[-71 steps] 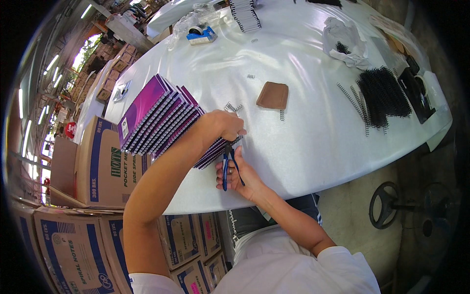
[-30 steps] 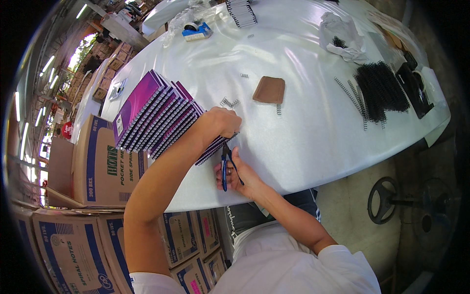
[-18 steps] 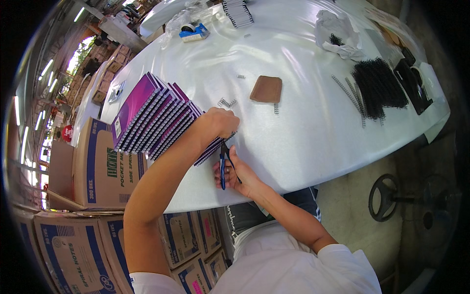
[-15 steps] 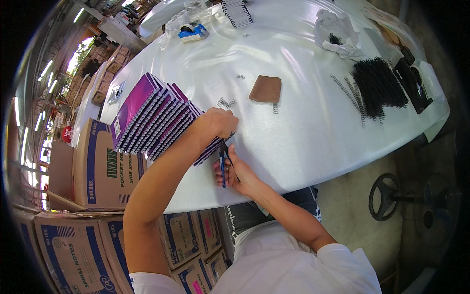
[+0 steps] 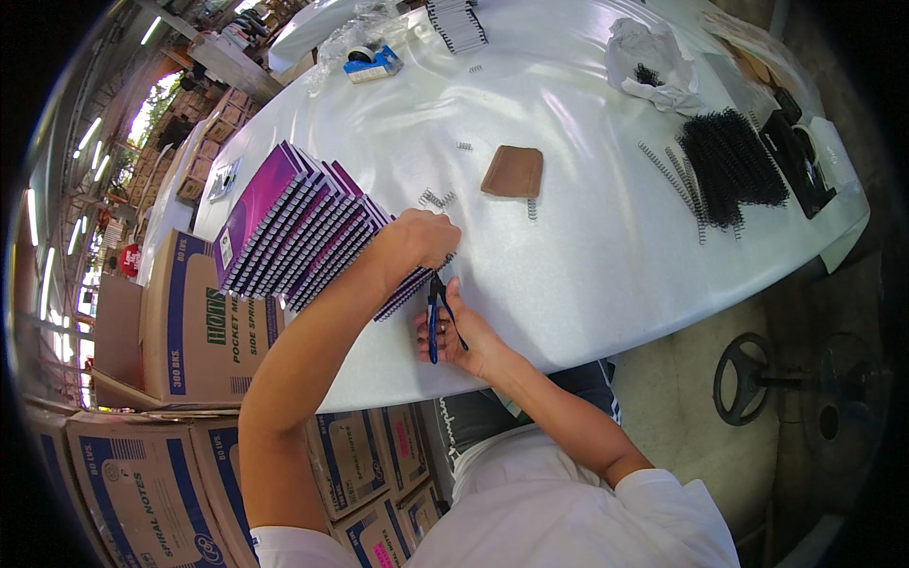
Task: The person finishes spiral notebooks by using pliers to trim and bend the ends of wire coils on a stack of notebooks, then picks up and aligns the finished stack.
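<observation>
My left hand (image 5: 428, 237) is closed on the end of a spiral notebook (image 5: 401, 295), whose coil edge shows beneath my wrist; my arm hides most of it. Below that fist, my right hand (image 5: 458, 333) holds blue-handled pliers (image 5: 433, 322), their handles spread and dark jaws pointing up at the coil's end. A fanned stack of purple spiral notebooks (image 5: 260, 210) lies to the left of my left hand. Small cut coil pieces (image 5: 436, 199) rest just beyond my knuckles. Farther right is a brown flat pad (image 5: 512, 172) with a short coil by its edge.
A pile of black coils (image 5: 731, 166) lies at the right, near a crumpled white bag (image 5: 651, 66). A blue tape dispenser (image 5: 373, 64) stands at the far side. Cardboard boxes (image 5: 194, 322) are stacked left of the table, and a dark handwheel (image 5: 742, 379) stands beyond its right edge.
The pliers' handles have spread wider in my right hand as its fingers loosened. My left hand stays in place on the notebook.
</observation>
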`<state>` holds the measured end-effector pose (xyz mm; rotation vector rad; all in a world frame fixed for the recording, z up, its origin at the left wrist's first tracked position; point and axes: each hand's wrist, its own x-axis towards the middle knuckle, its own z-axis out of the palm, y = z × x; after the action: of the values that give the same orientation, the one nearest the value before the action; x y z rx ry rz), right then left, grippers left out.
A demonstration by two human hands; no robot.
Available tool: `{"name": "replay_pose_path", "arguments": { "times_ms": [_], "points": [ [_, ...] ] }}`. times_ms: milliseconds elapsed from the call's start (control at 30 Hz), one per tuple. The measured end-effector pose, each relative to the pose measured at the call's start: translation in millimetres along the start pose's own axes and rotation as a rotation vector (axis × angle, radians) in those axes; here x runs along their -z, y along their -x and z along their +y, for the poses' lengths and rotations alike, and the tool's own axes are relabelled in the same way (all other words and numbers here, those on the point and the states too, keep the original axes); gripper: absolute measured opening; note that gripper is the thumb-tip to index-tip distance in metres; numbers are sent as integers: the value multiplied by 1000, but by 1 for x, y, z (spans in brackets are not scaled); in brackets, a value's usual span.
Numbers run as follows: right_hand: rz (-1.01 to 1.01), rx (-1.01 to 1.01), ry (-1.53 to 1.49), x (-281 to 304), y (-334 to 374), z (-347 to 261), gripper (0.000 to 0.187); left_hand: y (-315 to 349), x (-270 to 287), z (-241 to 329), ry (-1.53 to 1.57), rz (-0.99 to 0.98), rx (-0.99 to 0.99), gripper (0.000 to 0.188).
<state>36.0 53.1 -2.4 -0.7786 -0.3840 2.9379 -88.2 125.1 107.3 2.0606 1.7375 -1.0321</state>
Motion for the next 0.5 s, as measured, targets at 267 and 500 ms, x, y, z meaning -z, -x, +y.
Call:
{"name": "replay_pose_path", "arguments": {
  "times_ms": [267, 500],
  "points": [
    [-64, 48, 21, -4, -4, -5, 74, -7, -7, -12, 6, 4, 49, 25],
    [-71, 4, 47, 10, -14, -13, 73, -8, -1, -2, -23, 57, 73, 25]
  ]
}}
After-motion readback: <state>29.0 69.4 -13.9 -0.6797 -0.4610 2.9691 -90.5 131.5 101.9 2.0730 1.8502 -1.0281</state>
